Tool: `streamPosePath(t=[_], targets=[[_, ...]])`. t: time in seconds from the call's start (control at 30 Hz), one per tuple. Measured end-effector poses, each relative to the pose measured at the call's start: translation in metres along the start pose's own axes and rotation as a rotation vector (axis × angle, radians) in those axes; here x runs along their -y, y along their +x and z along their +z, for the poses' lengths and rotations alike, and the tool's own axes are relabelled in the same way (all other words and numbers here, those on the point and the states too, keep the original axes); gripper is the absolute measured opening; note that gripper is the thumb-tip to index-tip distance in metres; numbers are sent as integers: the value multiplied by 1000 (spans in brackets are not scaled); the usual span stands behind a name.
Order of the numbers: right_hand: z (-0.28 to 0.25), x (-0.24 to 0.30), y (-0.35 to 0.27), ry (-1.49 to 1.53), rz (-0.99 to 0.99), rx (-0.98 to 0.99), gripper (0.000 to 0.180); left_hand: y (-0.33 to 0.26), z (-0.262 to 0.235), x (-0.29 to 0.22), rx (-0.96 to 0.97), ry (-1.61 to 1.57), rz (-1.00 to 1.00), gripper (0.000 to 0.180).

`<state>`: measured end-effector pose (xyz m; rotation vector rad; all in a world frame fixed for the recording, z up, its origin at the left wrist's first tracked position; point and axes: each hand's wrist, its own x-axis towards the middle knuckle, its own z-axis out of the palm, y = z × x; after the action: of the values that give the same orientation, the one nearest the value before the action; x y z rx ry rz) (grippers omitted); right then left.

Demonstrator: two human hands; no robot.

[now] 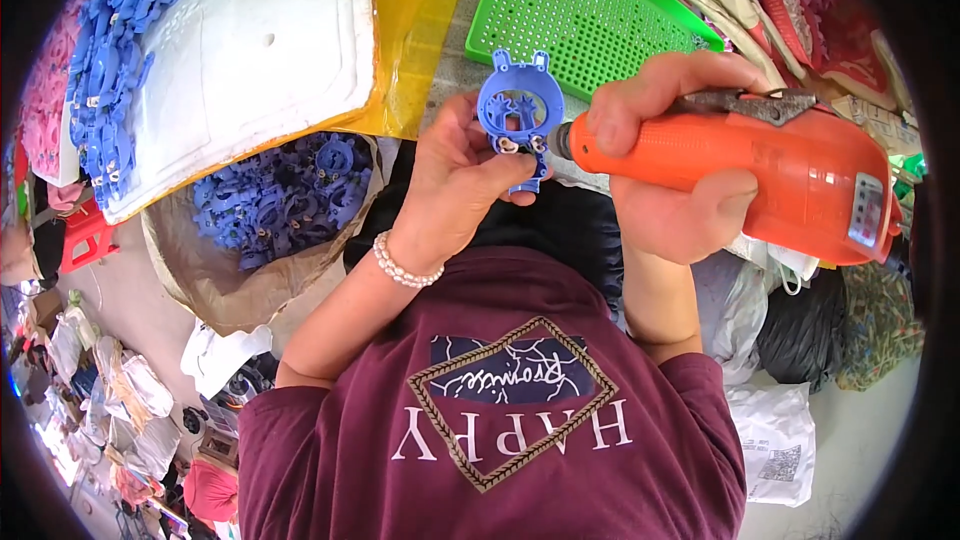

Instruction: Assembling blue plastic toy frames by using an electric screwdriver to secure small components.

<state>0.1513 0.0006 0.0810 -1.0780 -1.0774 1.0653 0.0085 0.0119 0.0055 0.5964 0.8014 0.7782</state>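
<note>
My left hand [445, 170] holds a blue plastic toy housing [520, 73] upright in front of my chest. The housing has a round ring with two small ears on top and a narrower part below, where small metal pieces show. My right hand [665, 215] is wrapped around an orange electric screwdriver [740, 155], which lies nearly level with a metal lever along its upper side. Its dark nose [560, 140] points left and meets the housing's lower right side. Whether the bit sits in a screw is hidden.
A green perforated basket [480, 5] stands beyond my hands. At the left, a white board [270, 40] carries blue parts [115, 50], above a sack [215, 290] filled with more blue parts [285, 200]. A yellow sheet [415, 40] lies beside the board. Bags [805, 325] sit at the right.
</note>
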Motion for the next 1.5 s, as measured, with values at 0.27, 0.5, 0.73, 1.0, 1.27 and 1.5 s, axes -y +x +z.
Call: streamPosePath(t=[0.27, 0.5, 0.73, 1.0, 1.27, 1.5], targets=[[-1, 1, 2, -7, -81, 52, 71, 2, 1, 1, 6, -40, 29, 44], [-21, 1, 38, 325, -374, -15, 71, -3, 1, -7, 77, 49, -87, 47], [-20, -28, 84, 32, -430, -224, 48, -2, -3, -12, 117, 89, -101, 48], [-22, -42, 93, -25, -491, -238, 36, 3, -6, -12, 134, 84, -126, 44], [-21, -44, 91, -14, -471, -262, 37, 4, -6, -12, 128, 90, -136, 44], [-19, -41, 91, -46, -428, -289, 38, 4, -5, -10, 122, 70, -115, 44]])
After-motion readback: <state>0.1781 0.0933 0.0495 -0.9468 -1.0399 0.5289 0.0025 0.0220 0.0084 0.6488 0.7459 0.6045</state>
